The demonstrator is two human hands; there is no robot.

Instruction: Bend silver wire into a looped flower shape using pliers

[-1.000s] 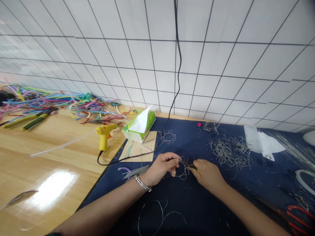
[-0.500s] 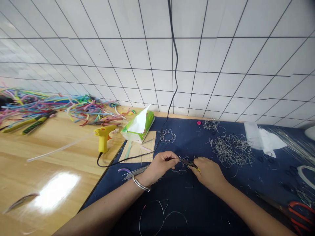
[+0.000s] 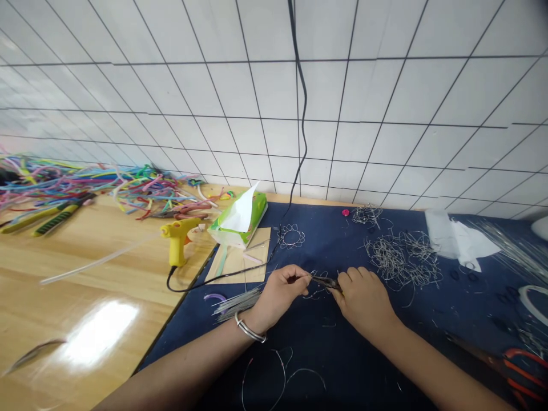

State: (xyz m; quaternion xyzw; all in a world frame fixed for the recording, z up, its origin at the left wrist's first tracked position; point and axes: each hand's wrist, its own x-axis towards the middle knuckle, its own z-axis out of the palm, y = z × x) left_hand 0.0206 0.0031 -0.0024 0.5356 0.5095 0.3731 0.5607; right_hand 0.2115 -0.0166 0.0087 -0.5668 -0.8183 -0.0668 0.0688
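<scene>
My right hand (image 3: 363, 298) is closed around the handles of a pair of pliers (image 3: 326, 282), whose dark jaws point left. My left hand (image 3: 284, 294) pinches a thin wire right at the tip of those jaws; most of the wire is too fine to make out. Thin bent wire pieces (image 3: 315, 293) lie on the dark blue cloth (image 3: 342, 354) just behind and below the pliers. Beyond my left hand rests a flower-shaped wire ring (image 3: 291, 236). Under my left wrist is a bundle of straight wires (image 3: 236, 302).
A yellow glue gun (image 3: 180, 240) and a green tissue pack (image 3: 242, 220) stand to the left. Tangled wire (image 3: 400, 260) lies to the right, with red-handled scissors (image 3: 524, 368) at lower right. Colourful pipe cleaners (image 3: 85, 185) and cutters (image 3: 60, 217) fill the far left.
My right hand has turned slightly, and the pliers' yellow handle is now mostly hidden by it. My left hand stays pinched at the jaws. The view has shifted slightly.
</scene>
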